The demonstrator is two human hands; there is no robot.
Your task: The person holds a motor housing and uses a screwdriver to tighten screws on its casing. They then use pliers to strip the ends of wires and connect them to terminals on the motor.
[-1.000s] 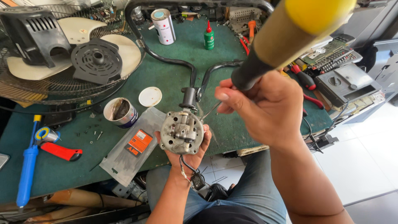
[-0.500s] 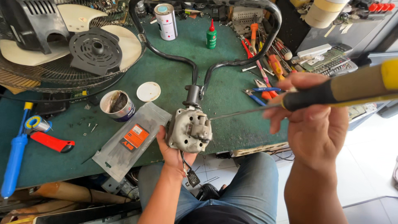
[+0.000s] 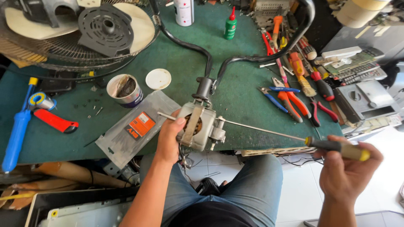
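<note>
My left hand (image 3: 168, 141) is wrapped around the left side of the fan motor (image 3: 198, 128), thumb on its upper edge, holding it over the near edge of the green workbench (image 3: 176, 71), above my lap. My right hand (image 3: 343, 170) is clenched on the black-and-yellow handle of a long screwdriver (image 3: 336, 148), out to the right beyond the bench edge; its thin shaft runs left and its tip meets the motor's right side, at the small gearbox end. The motor is a metal casing with a strap across the face and copper windings showing through the gap; I judge it dense and heavy for its bulk, rigid, with hard edges that give a firm purchase. The windings and the wires hanging below look vulnerable, so the sound holding place is the outer casing, clear of the opening. A black cable (image 3: 189, 44) rises from the motor's far end and loops across the bench. To the left lie a clear plastic packet with an orange label (image 3: 134, 130), an open tin (image 3: 124, 90) and its white lid (image 3: 158, 78). The fan guard (image 3: 63, 50) sits far left; pliers and screwdrivers (image 3: 294, 96) lie to the right.
</note>
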